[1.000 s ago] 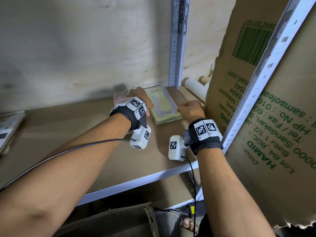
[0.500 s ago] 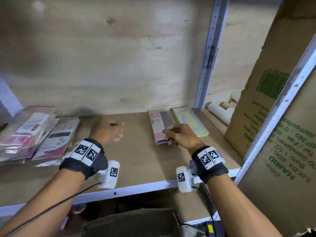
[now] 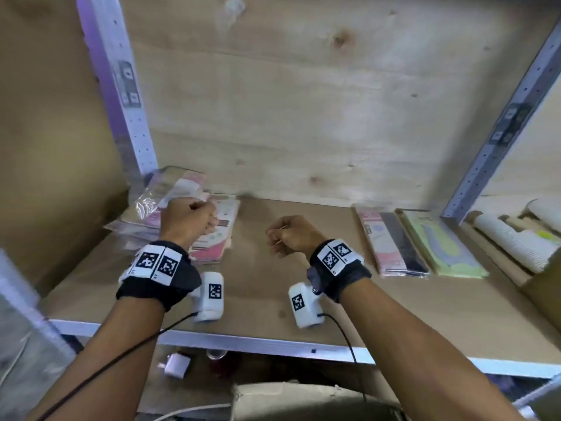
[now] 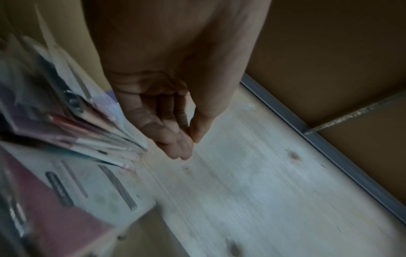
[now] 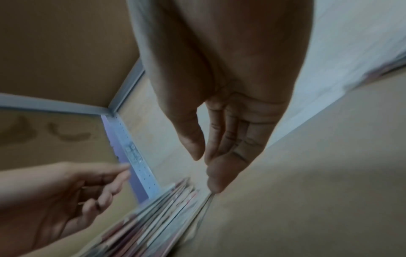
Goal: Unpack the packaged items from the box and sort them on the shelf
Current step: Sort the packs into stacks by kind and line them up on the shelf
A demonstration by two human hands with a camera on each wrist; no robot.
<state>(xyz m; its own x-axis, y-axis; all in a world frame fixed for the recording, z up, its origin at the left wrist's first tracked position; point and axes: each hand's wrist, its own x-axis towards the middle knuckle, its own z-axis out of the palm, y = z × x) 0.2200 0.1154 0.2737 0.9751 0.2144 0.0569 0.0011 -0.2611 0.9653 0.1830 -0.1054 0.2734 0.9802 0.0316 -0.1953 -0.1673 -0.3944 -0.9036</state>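
Plastic-wrapped flat packets [image 3: 185, 214], heaped loosely on the shelf [image 3: 273, 302] just under and beyond the empty, loosely curled left hand [image 3: 188, 220], look light, slippery and flexible, best pinched by an edge; the right hand [image 3: 291, 235], nearby, likewise holds nothing.

Black wristbands [image 3: 158, 287] with coded white tags, white wrist cameras [image 3: 211, 296], black cables [image 3: 100, 372]

Storeroom — slotted metal shelving [image 3: 501, 138], plywood backing [image 3: 303, 101], stacked packaged goods [image 3: 391, 241]
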